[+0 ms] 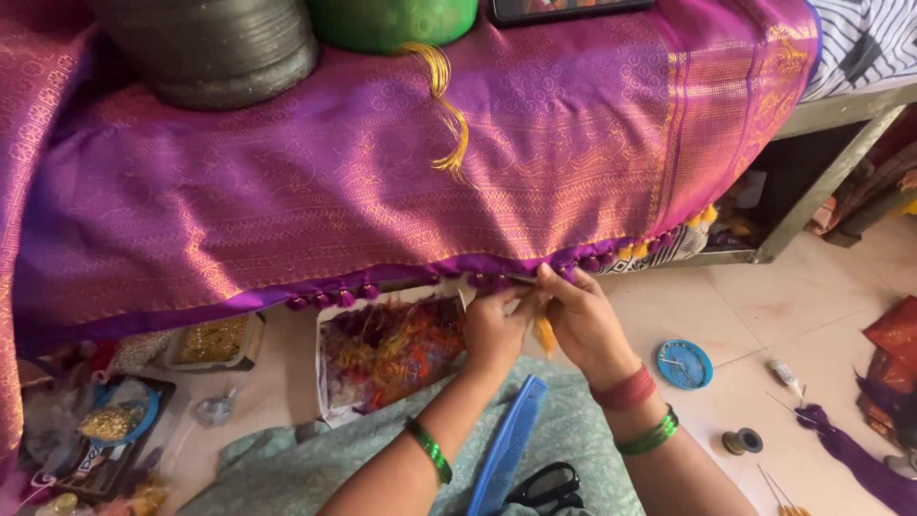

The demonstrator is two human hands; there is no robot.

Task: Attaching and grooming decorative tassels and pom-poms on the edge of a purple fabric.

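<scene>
Pinched tight, both grips, left hand (494, 330) and right hand (581, 320), hold yellow thread (544, 334) at the purple cloth's edge (497, 266).

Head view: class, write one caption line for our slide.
Both hands, left and right, pinch the purple tasselled edge of a silk cloth, a blue comb on the lap.

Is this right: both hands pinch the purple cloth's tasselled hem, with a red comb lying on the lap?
Not quite. The head view shows the left hand and right hand at the tasselled hem of the purple cloth, but the comb on the lap is blue, not red.
</scene>
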